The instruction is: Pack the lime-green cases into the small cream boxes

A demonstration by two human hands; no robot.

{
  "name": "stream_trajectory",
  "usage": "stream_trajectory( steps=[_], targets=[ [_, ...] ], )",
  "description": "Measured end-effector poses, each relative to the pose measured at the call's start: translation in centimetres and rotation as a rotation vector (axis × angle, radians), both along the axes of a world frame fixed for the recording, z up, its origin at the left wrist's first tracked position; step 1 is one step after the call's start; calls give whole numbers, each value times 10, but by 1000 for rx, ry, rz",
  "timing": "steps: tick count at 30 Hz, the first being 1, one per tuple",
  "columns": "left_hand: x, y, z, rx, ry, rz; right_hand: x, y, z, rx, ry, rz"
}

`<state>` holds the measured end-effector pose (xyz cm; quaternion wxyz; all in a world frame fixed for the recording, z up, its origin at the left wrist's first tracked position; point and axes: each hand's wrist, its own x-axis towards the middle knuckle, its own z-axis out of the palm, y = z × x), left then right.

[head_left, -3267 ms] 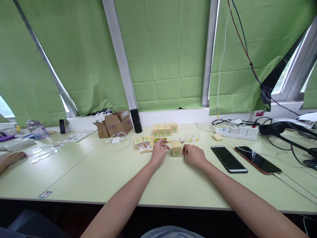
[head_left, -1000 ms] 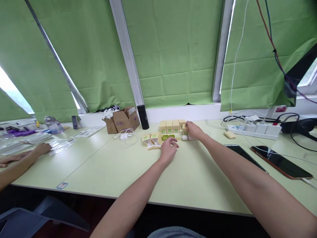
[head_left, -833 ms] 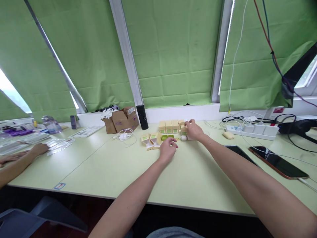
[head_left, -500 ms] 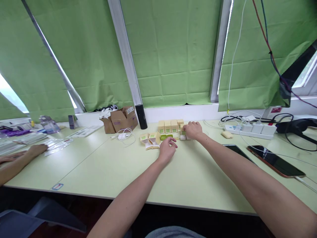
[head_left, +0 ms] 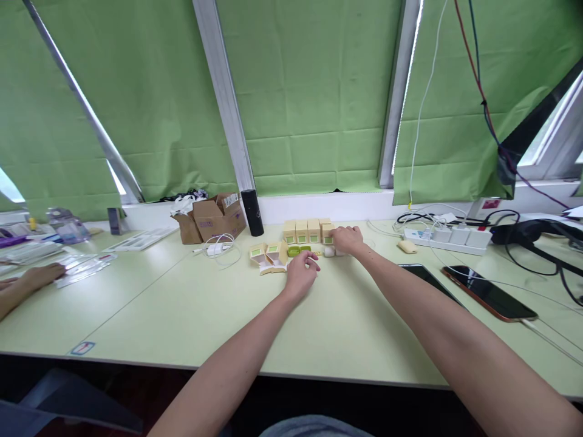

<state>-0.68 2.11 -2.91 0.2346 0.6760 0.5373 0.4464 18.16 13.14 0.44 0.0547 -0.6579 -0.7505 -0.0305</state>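
Observation:
My right hand (head_left: 347, 238) is closed on a small pale-yellow box (head_left: 327, 234) with a green window, at the right end of a row of similar boxes (head_left: 301, 231). Below that hand sit small whitish pieces (head_left: 329, 251), partly hidden by it. My left hand (head_left: 302, 271) rests on the table with fingers loosely curled and apart, holding nothing I can see. Just beyond its fingers lies an open green case (head_left: 299, 249). To its left are opened yellow cartons (head_left: 268, 255) with flaps spread toward me.
A brown cardboard box (head_left: 218, 220), a black cylinder (head_left: 252, 212) and a white charger with cable (head_left: 218, 248) stand left. On the right lie phones (head_left: 489, 292), a cream-coloured case (head_left: 407, 246) and a power strip (head_left: 449, 240). Another person's hand (head_left: 43, 277) is far left.
The view has turned slightly right. My right hand has brought the small box left against the end of the row. My left hand stays near the green case.

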Motion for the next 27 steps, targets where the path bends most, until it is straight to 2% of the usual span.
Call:
stream_trajectory(
  steps=[12, 16, 22, 24, 27],
  targets=[
    [2, -2, 2, -27, 19, -9, -8, -3, -2, -1, 6, 9],
    [2, -2, 2, -29, 29, -15, -10, -10, 2, 34, 22, 7],
    [1, -4, 3, -44, 32, -14, -12, -38, 18, 218, 79, -28],
    [1, -4, 4, -43, 43, -9, -13, -53, 21, 285, 150, 1],
    [1, -5, 5, -40, 66, -6, -15, -81, 19, 282, 204, 35]
  ],
)
